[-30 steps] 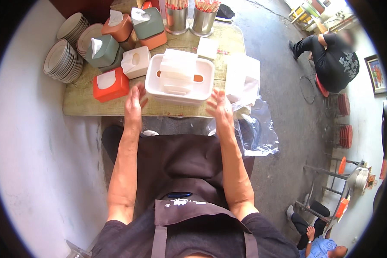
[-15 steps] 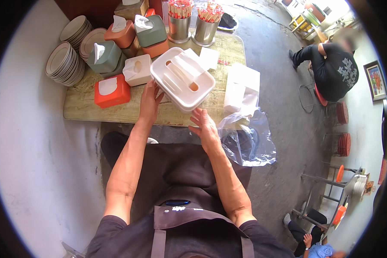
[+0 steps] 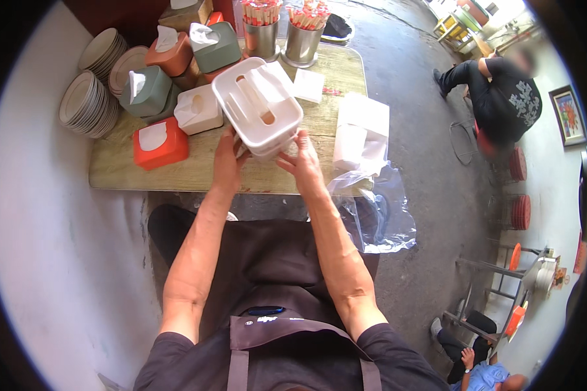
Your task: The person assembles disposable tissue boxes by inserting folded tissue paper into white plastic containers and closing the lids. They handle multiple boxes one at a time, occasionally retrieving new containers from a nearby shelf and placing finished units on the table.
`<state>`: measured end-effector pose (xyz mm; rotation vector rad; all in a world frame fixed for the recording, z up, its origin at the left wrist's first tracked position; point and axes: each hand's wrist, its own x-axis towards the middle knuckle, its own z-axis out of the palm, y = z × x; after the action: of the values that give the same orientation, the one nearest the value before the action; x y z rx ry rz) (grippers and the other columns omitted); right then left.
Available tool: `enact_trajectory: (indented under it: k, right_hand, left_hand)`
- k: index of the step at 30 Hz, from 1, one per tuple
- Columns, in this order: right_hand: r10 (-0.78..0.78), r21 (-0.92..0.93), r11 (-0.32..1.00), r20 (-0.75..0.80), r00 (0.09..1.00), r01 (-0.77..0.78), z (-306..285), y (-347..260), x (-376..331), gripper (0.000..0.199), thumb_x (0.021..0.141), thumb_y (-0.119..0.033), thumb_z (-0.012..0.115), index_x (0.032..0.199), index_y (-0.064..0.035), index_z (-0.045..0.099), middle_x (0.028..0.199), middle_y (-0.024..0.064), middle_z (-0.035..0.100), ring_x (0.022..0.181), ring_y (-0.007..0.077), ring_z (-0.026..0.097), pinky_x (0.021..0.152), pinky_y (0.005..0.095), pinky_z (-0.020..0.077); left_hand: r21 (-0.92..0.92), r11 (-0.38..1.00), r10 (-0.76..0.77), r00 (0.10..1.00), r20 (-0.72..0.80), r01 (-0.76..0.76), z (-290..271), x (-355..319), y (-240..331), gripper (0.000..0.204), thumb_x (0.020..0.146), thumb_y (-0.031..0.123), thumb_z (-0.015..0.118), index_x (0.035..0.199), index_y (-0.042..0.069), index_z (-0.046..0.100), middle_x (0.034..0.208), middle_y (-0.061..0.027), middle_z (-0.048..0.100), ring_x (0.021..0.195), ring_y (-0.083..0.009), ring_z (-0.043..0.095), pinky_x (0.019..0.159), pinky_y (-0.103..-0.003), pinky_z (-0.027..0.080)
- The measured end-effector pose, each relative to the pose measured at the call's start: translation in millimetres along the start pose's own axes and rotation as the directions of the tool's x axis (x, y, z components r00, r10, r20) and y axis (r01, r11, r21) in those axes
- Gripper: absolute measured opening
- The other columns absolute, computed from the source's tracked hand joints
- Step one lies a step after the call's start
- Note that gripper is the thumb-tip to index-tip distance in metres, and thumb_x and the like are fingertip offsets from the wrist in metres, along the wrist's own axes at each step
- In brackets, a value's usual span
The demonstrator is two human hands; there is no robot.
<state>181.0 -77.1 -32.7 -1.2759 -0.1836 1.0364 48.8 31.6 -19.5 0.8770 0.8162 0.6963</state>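
Note:
Between my two hands is a white tissue box (image 3: pixel 287 133) with rounded corners, its lid facing up and tilted. White tissue lies along the slot, and orange-brown shows at the slot's end. My left hand (image 3: pixel 228 161) grips the near left corner, its thumb against the side. On the near right corner, my right hand (image 3: pixel 303 166) has its fingers against the wall of the box. The undersides of both grips are hidden. Left of my left hand sit a white tissue box (image 3: pixel 207 124) and an orange one (image 3: pixel 179 153), both on the table (image 3: pixel 209 177).
Green (image 3: pixel 151 104) and brown (image 3: pixel 176 62) tissue boxes crowd the back left beside stacked plates (image 3: pixel 85 107). Metal holders (image 3: pixel 302 45) with wrapped chopsticks stand behind. White tissue packs (image 3: pixel 372 117) and a clear plastic bag (image 3: pixel 391 215) lie right. A seated person (image 3: pixel 502 98) is further off.
The white tissue box has moved left and a little away from me, with both hands following. My right hand has closed in against its side. The tissue over the slot lies narrower.

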Motion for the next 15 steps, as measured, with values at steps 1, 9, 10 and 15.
enact_trajectory:
  k: [1,9,10,15]
  right_hand:
    - [-0.015,0.019,1.0,0.01,1.0,0.015,6.1,2.8,3.4,0.073,0.102,-0.057,0.039,0.155,-0.0089,0.024,0.16,0.014,0.023,0.118,0.0396,0.056,0.091,0.0423,0.0545]
    - [-0.054,0.104,0.994,0.082,0.995,0.045,41.3,13.6,20.2,0.069,0.103,-0.053,0.04,0.153,-0.0067,0.025,0.153,0.0194,0.029,0.119,0.0377,0.055,0.096,0.0431,0.052]
    - [-0.053,0.114,0.993,0.102,0.993,0.041,43.4,11.9,21.4,0.07,0.104,-0.052,0.039,0.153,-0.0055,0.023,0.155,0.018,0.027,0.123,0.0393,0.053,0.098,0.0431,0.0511]
    - [-0.184,-0.141,0.973,0.004,0.983,0.183,43.6,-2.8,26.7,0.061,0.105,-0.047,0.039,0.148,-0.0037,0.035,0.148,0.0151,0.041,0.126,0.0345,0.051,0.099,0.0447,0.0489]
  left_hand:
    - [-0.01,1.0,0.008,1.0,0.019,-0.008,-5.2,7.5,1.0,0.057,0.103,0.042,0.037,0.151,0.013,0.036,0.151,-0.0026,0.04,0.133,-0.021,0.042,0.105,-0.04,0.038]
    - [-0.199,0.972,0.107,0.989,-0.101,-0.126,-34.9,52.1,-5.9,0.034,0.103,0.037,0.045,0.126,0.014,0.055,0.122,0.0026,0.059,0.112,-0.0131,0.053,0.097,-0.035,0.04]
    - [-0.202,0.969,0.126,0.987,-0.103,-0.144,-33.0,53.1,-4.2,0.034,0.103,0.037,0.046,0.125,0.013,0.056,0.122,0.002,0.059,0.112,-0.0134,0.053,0.097,-0.035,0.04]
    - [-0.157,0.984,0.059,0.987,-0.148,-0.083,-35.0,52.8,10.2,0.039,0.103,0.041,0.048,0.123,0.009,0.057,0.124,-0.002,0.06,0.115,-0.0158,0.053,0.1,-0.036,0.039]
